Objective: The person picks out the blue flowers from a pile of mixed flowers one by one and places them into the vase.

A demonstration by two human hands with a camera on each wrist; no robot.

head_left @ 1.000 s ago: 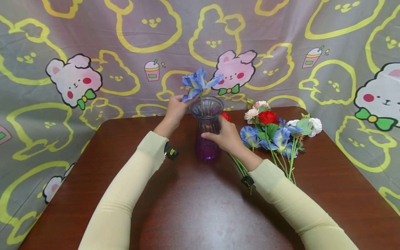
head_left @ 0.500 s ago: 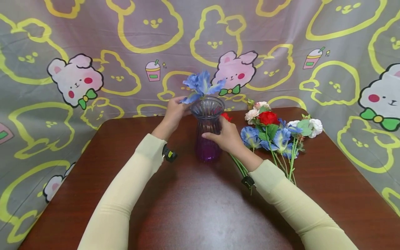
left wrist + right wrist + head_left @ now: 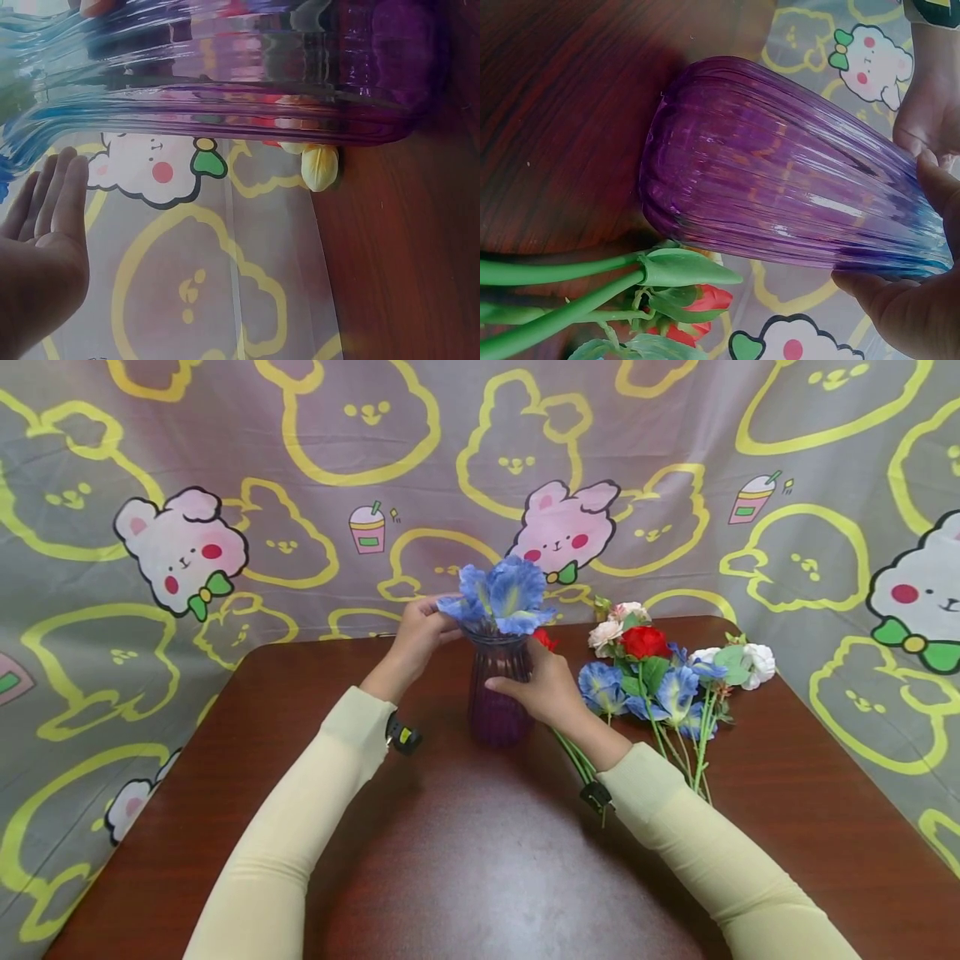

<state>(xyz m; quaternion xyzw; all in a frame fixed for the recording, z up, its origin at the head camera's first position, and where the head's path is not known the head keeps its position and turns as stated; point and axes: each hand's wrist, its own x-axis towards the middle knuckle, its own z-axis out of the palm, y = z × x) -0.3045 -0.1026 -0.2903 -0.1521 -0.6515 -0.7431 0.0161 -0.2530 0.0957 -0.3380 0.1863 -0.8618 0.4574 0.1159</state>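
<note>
A ribbed glass vase (image 3: 501, 718), purple at the base and bluish near the top, stands upright on the table. My right hand (image 3: 553, 687) grips its right side, thumb across the front; in the right wrist view its fingers and thumb (image 3: 862, 289) wrap the narrower neck. A blue artificial iris (image 3: 512, 595) sits at the vase mouth, its petals spread over the rim. Just left of that rim is my left hand (image 3: 417, 633). The left wrist view shows its fingers (image 3: 56, 199) straight, right beside the glass, holding nothing.
Right of the vase lie several artificial flowers: a red rose (image 3: 643, 642), pale pink blooms (image 3: 604, 637), blue irises (image 3: 600, 687) and a white flower (image 3: 757, 665). A red flower (image 3: 545, 639) lies behind my right hand. A patterned curtain (image 3: 420, 435) hangs behind the brown table (image 3: 480, 860).
The blue iris has sunk lower and moved right, from above the rim down onto the vase mouth. My left hand stays beside the rim. The right hand keeps holding the vase.
</note>
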